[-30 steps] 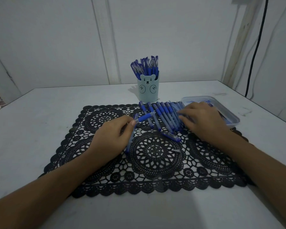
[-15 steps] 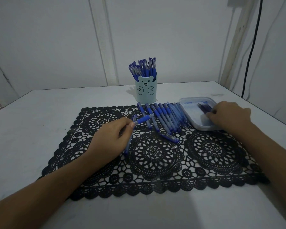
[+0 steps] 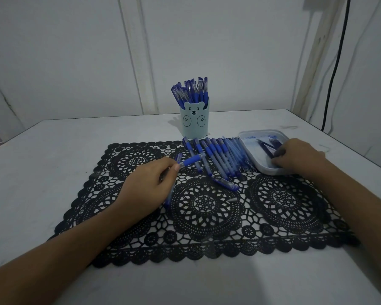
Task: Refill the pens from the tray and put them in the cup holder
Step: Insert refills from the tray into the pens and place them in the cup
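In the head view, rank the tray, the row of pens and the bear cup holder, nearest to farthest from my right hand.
1. The tray: nearest; the right hand reaches into it, at far right.
2. The row of pens: lying on the mat, just left of the tray.
3. The bear cup holder: farthest, upright behind the row.

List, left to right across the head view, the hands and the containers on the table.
left hand, gripping a pen → cup holder → tray → right hand, reaching into the tray
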`<state>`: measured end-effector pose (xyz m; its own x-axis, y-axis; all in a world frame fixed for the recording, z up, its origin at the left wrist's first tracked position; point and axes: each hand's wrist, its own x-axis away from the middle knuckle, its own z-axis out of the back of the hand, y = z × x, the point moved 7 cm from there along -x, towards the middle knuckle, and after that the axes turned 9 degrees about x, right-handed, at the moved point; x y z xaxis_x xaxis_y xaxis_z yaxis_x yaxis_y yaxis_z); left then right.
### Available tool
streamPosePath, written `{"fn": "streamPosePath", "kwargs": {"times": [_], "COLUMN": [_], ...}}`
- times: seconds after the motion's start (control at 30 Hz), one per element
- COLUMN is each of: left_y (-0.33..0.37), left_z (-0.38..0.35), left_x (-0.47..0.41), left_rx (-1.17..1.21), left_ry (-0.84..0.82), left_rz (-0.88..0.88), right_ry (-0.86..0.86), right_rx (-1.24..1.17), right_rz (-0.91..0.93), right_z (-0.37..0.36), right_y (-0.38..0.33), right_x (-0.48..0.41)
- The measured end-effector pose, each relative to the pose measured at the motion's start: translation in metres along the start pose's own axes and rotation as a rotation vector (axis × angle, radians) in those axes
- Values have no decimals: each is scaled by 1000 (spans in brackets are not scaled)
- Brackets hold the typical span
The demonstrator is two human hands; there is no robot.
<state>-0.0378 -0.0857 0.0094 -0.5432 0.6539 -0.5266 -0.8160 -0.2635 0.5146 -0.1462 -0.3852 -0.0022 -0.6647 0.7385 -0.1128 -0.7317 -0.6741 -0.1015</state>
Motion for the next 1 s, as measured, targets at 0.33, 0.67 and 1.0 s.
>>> {"fn": "streamPosePath", "kwargs": {"times": [0.33, 0.67, 1.0], "left_y": [0, 5, 7], "left_z": [0, -4, -7], "left_x": [0, 1, 2], "left_rx": [7, 112, 135], "left_ry": [-3, -83, -119], "left_rz": [-7, -51, -56], "right_ry": [45, 41, -290], "right_rx": [-40, -1207, -1507], "right_rz": [-68, 157, 416], "right_z": [1, 36, 34], "right_y": [-2, -48, -101], "right_x": [6, 49, 96]}}
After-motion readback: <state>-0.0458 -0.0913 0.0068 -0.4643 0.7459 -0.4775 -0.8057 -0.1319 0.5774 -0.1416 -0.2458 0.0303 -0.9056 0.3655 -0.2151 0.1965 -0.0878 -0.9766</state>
